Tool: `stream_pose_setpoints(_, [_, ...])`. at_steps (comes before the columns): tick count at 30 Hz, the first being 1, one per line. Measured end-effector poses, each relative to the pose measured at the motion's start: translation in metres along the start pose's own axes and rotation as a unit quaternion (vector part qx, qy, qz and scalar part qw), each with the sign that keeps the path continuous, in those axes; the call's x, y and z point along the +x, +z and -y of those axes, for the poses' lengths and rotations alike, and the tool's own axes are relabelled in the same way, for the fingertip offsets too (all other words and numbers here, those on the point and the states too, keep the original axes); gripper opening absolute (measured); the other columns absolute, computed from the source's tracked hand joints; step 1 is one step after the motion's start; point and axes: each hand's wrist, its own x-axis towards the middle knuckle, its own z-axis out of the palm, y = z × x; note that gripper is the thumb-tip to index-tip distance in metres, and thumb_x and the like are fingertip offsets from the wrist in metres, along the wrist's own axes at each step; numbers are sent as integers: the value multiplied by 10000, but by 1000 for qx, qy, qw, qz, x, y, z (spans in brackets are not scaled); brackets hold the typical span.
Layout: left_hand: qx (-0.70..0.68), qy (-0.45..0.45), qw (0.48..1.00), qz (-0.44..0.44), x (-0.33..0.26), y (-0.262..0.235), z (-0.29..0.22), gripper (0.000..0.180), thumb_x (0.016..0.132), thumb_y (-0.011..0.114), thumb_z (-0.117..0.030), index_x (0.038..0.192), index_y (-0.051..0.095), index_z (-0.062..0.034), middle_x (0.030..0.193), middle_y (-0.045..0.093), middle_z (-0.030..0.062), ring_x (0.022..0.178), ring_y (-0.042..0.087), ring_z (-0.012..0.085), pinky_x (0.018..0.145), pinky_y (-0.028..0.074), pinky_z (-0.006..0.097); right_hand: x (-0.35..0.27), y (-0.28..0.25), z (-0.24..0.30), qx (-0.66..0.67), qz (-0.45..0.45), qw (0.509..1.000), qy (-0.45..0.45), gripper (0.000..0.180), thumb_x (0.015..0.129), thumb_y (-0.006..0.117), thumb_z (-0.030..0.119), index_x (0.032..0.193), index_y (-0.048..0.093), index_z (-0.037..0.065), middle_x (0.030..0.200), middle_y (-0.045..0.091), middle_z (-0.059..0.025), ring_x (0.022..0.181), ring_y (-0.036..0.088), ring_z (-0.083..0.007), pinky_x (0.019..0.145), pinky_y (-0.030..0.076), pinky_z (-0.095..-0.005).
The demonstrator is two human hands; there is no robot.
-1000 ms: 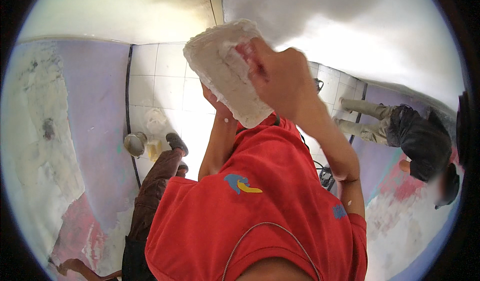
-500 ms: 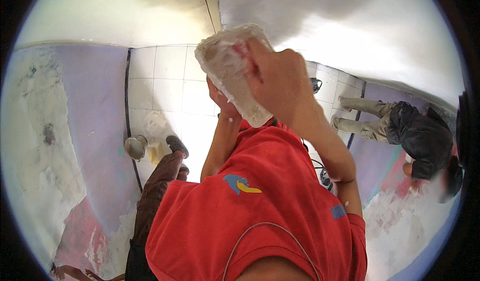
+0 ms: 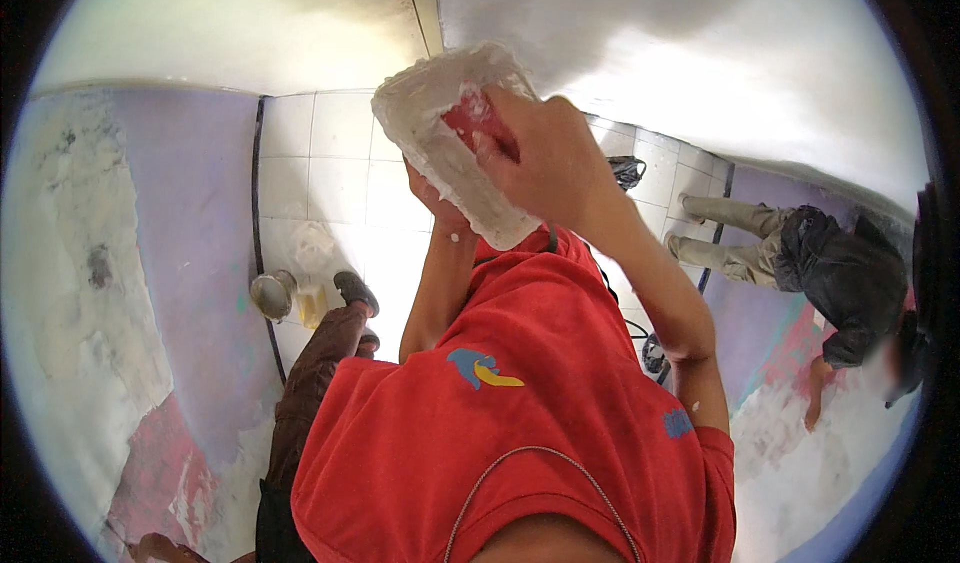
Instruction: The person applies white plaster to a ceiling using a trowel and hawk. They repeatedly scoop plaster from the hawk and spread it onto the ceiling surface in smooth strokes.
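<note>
In front of my red shirt is a shallow, pale rectangular tray [image 3: 408,103], tilted and crusted with white paste along its rim and sides. My left hand [image 3: 432,191] supports it from below and on its left side; the tray hides most of those fingers. Over the tray's upper part, my right hand [image 3: 550,153] is closed on a red scraper [image 3: 474,116] smeared with white paste. The scraper lies against the tray's inner face. My right fingers hide part of it, so its full shape does not show.
A bucket [image 3: 272,295], a yellowish container [image 3: 312,305] and a clear plastic bag [image 3: 314,245] are on the tiled floor, beside a person's leg [image 3: 318,373]. At right, another person [image 3: 845,268] works at a patched wall [image 3: 790,443]. A black bag [image 3: 627,172] lies behind my right arm.
The tray and both hands have shifted slightly left. My right hand has turned a little, and more of the red scraper shows. The person at right has an arm stretched lower along the wall.
</note>
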Motion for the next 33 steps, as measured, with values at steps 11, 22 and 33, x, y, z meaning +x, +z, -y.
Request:
stream_pose_setpoints(11, [-35,-5,999,20,3,17,-6,534,967,252,-443,1371,333,-104,1309,465,109,1188,481,264,990,440,402,-2,3,8,-108,-37,993,-13,166,788,563,87,943,534,36,548,559,-181,526,595,-357,489,475,-437])
stream_pose_setpoints(22, [-11,-16,1000,-15,7,13,-5,487,985,226,-411,1323,373,-93,1260,493,104,1134,517,246,962,459,397,6,-8,5,-95,-14,994,45,225,795,547,89,1013,552,33,588,579,-199,567,607,-378,527,482,-456])
stream_pose_setpoints(33, [-32,-32,999,-15,15,26,0,524,971,252,-455,1337,367,-98,1270,488,109,1158,494,252,956,462,391,10,-9,3,-114,-52,992,32,150,812,552,89,951,534,36,560,561,-173,542,596,-364,502,469,-438])
